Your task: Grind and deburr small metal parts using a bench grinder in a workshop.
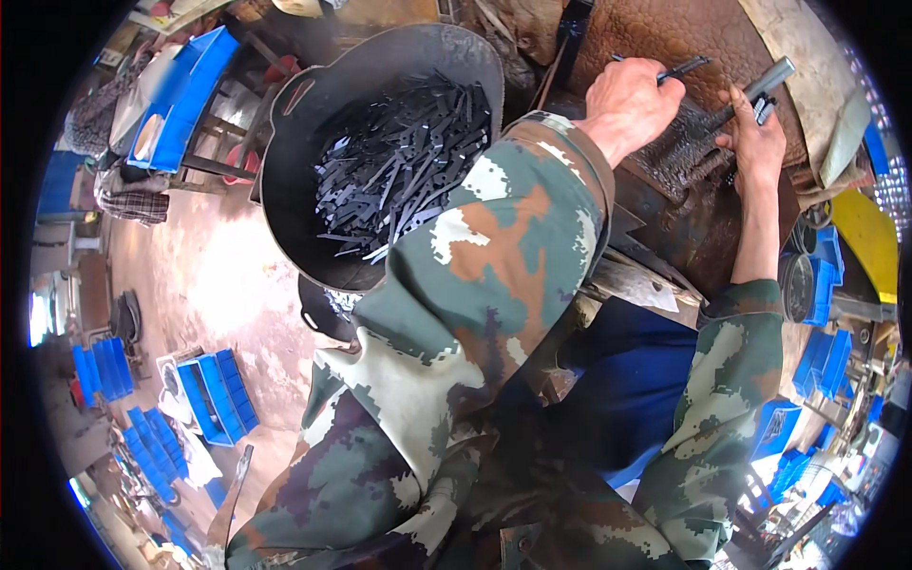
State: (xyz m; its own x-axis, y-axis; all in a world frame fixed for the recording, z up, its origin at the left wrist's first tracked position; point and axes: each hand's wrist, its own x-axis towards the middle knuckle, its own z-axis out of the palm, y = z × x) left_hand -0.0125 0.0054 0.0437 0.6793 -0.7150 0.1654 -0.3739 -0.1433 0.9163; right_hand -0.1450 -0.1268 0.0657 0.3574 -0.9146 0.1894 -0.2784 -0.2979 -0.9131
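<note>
My left hand [627,103] is closed in a pinch on a thin dark metal strip [686,67], above a brown, wet-looking work surface. To its right, my right hand [757,144] is closed round a grey round metal bar [771,78] that slants down toward a dark, grimy metal block [676,157]. Small dark pieces show by the right fingers; I cannot make out what they are. Left of my left sleeve stands a large black bucket [285,185], holding a heap of dark flat metal strips [408,157], partly hidden by the sleeve.
A second dark container [323,312] sits below the bucket. Blue bins [217,397] stand on the floor at left, and a blue tray [195,90] rests on a bench at upper left. Blue crates [823,363] and a yellow panel [869,242] are at right.
</note>
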